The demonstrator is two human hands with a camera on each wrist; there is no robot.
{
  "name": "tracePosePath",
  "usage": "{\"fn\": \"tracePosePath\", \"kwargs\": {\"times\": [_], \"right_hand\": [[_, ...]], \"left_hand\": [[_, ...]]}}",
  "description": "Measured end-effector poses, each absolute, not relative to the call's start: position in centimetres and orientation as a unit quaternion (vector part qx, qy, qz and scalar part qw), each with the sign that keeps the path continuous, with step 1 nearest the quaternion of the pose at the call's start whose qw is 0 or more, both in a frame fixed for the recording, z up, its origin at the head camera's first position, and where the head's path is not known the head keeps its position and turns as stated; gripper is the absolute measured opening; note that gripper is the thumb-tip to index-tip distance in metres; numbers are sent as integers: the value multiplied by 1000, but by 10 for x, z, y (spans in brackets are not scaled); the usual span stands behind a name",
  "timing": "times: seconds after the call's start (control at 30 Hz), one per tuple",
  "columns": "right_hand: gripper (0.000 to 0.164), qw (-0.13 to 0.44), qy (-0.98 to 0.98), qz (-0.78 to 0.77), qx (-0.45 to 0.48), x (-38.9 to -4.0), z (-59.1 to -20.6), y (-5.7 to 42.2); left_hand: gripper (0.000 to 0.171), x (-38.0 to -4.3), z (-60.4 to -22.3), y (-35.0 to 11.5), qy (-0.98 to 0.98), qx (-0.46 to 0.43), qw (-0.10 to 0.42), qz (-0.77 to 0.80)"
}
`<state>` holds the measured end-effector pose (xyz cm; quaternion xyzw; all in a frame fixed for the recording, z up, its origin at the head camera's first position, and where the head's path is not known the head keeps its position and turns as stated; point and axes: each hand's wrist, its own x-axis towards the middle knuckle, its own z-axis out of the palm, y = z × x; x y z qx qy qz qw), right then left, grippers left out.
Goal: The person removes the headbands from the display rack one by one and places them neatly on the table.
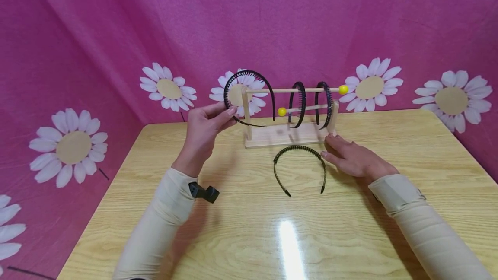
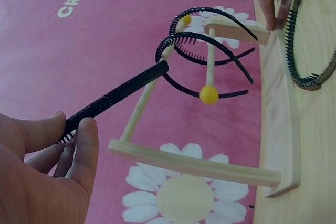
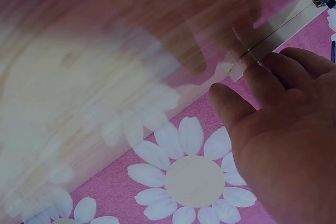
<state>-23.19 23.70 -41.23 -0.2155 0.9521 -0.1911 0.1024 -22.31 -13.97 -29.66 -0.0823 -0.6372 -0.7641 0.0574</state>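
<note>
Between thumb and fingers, my left hand (image 1: 202, 132) pinches a black toothed headband (image 1: 273, 103). In the head view its loop is raised beside the left post of a wooden rack (image 1: 272, 142); the left wrist view shows the headband (image 2: 115, 95) edge-on. Two more dark headbands, one nearer the middle (image 1: 302, 103) and one to the right (image 1: 330, 103), hang over the rack's upper rod. My right hand (image 1: 355, 159) has its fingers extended, with fingertips right at the base's right end. A thin dark headband (image 1: 297, 147) lies on the table in front of the rack.
The upper rod ends in a yellow ball (image 1: 343, 90) at the right. Another yellow ball (image 1: 282, 112) caps the lower rod's left end. A pink cloth (image 1: 249, 20) with white flowers hangs behind the wood-grain table (image 1: 241, 228), whose surface reflects light near the front.
</note>
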Motion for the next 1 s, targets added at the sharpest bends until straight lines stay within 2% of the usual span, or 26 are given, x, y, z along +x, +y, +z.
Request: {"fn": "tracePosePath", "kwargs": {"times": [0.6, 1.0], "right_hand": [[78, 105, 953, -189, -211, -232, -413, 237], [78, 103, 954, -185, -211, -233, -414, 238]], "left_hand": [[27, -224, -308, -156, -646, -29, 5, -763], [28, -226, -329, -168, -676, 5, -53, -735]]}}
